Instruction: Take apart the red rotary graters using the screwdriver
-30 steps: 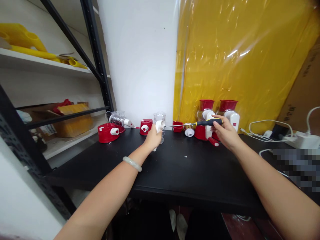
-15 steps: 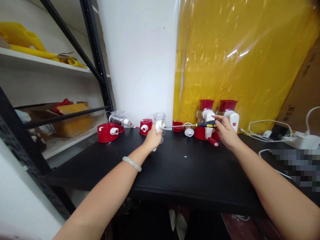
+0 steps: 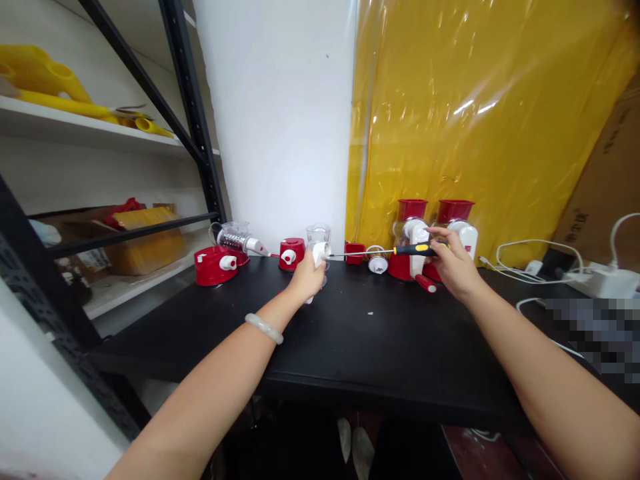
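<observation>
Screwing step: my left hand (image 3: 305, 279) grips the white part (image 3: 320, 252), my right hand (image 3: 453, 267) the screwdriver (image 3: 400, 251), tip at that part; next, I judge, needs level, steady turning.

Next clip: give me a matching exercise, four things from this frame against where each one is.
Things:
1 screwdriver
2 white plastic part
3 pale bangle
4 white power strip

Places:
A on the left wrist
B in the right hand
C at the far right of the black table
D in the left hand

Pairs: 1-B; 2-D; 3-A; 4-C.
</observation>
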The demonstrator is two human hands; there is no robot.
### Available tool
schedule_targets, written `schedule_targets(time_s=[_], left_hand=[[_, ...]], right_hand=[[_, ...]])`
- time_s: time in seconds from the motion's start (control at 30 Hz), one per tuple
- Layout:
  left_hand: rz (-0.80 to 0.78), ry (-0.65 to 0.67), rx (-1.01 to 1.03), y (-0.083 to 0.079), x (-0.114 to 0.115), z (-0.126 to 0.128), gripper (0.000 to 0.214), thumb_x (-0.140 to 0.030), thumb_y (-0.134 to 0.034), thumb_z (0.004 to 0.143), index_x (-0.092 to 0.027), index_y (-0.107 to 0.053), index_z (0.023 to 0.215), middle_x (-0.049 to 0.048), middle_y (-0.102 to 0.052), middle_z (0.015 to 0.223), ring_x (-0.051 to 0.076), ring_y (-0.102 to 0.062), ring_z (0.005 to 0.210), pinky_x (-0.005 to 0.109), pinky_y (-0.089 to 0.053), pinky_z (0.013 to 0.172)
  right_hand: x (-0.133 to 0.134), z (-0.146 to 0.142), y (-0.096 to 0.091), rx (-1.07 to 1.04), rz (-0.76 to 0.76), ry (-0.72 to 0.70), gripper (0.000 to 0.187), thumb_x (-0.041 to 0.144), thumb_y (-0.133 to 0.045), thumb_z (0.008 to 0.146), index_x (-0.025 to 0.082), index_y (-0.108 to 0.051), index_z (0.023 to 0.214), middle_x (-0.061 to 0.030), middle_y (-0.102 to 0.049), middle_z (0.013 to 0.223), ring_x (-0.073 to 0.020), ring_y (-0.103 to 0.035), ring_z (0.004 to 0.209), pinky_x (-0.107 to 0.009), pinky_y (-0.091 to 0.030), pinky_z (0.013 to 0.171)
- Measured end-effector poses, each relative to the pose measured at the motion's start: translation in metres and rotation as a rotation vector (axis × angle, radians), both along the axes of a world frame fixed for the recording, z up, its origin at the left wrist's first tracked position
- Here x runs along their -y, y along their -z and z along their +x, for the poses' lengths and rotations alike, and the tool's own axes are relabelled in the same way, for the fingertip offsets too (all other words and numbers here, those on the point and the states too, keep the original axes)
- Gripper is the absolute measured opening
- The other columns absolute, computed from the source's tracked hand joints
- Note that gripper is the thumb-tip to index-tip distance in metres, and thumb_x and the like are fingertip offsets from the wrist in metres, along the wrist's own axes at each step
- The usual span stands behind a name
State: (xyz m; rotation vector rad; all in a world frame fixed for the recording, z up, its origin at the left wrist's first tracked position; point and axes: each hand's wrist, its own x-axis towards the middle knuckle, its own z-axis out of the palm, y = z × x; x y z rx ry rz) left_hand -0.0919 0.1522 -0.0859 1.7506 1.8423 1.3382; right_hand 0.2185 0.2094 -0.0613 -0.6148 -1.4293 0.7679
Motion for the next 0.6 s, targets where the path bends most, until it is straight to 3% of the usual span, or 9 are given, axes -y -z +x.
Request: schedule_targets(time_s=[0.07, 0.13, 0.27, 0.37, 0.43, 0.5, 0.6], left_hand=[[0.002, -0.001, -0.002, 0.0005, -0.0004, -0.0003, 0.020, -0.028, -0.046, 0.090, -0.020, -0.042, 0.108, 0.0053, -0.062, 0.084, 0.015, -0.058, 0.054, 0.027, -0.049, 0.053], [-0.014, -0.004, 0.000, 0.0009, -0.0005, -0.0002, 0.021, -0.029, -0.046, 0.090, -0.020, -0.042, 0.109, 0.0052, -0.062, 0.083, 0.015, -0.059, 0.053, 0.028, -0.049, 0.054], [-0.040, -0.018, -0.010, 0.0011, -0.0003, 0.0003, 0.025, -0.031, -0.048, 0.090, -0.019, -0.044, 0.111, 0.0054, -0.064, 0.082, 0.016, -0.059, 0.054, 0.030, -0.051, 0.059], [-0.025, -0.028, -0.029, 0.0006, -0.0003, -0.0005, 0.025, -0.030, -0.048, 0.090, -0.019, -0.045, 0.112, 0.0063, -0.065, 0.084, 0.017, -0.061, 0.058, 0.031, -0.051, 0.062], [-0.001, -0.032, -0.045, 0.0000, -0.0003, -0.0013, 0.025, -0.028, -0.048, 0.089, -0.019, -0.045, 0.113, 0.0072, -0.066, 0.088, 0.018, -0.063, 0.063, 0.031, -0.052, 0.066], [0.015, -0.033, -0.056, -0.0004, -0.0003, -0.0019, 0.027, -0.027, -0.049, 0.089, -0.019, -0.045, 0.114, 0.0080, -0.066, 0.092, 0.018, -0.065, 0.069, 0.031, -0.052, 0.070], [0.020, -0.038, -0.061, -0.0002, -0.0006, -0.0020, 0.029, -0.026, -0.049, 0.089, -0.019, -0.045, 0.116, 0.0088, -0.067, 0.096, 0.019, -0.066, 0.075, 0.032, -0.053, 0.073]], right_hand=[[0.0012, -0.0007, -0.0018, -0.056, -0.008, -0.080, 0.034, 0.040, -0.066, 0.072, 0.032, -0.059, 0.104, 0.0011, -0.055, 0.087, -0.0148, -0.056, 0.072, -0.027, -0.049, 0.057], [0.0021, 0.0001, -0.0029, -0.050, -0.036, -0.114, 0.030, 0.049, -0.060, 0.075, 0.030, -0.060, 0.098, -0.0002, -0.056, 0.085, -0.0160, -0.057, 0.070, -0.028, -0.048, 0.055], [0.0004, 0.0045, -0.0009, 0.126, -0.106, 0.060, 0.052, 0.069, -0.041, 0.083, 0.022, -0.062, 0.081, 0.0000, -0.049, 0.057, -0.0133, -0.042, 0.044, -0.028, -0.036, 0.041], [-0.0017, 0.0049, 0.0013, 0.165, -0.075, 0.144, 0.036, 0.057, -0.058, 0.079, 0.024, -0.062, 0.090, 0.0016, -0.050, 0.063, -0.0122, -0.043, 0.048, -0.026, -0.038, 0.043], [-0.0022, 0.0030, 0.0014, 0.056, -0.038, 0.073, 0.030, 0.043, -0.067, 0.073, 0.027, -0.059, 0.097, 0.0020, -0.054, 0.075, -0.0128, -0.051, 0.059, -0.026, -0.045, 0.051], [-0.0021, 0.0010, 0.0009, -0.051, -0.038, -0.055, 0.036, 0.033, -0.070, 0.067, 0.029, -0.055, 0.100, 0.0023, -0.054, 0.082, -0.0137, -0.055, 0.069, -0.026, -0.049, 0.057], [-0.0037, 0.0004, 0.0019, -0.082, -0.063, -0.120, 0.035, 0.037, -0.068, 0.069, 0.028, -0.053, 0.099, 0.0019, -0.053, 0.081, -0.0141, -0.055, 0.068, -0.025, -0.048, 0.052]])
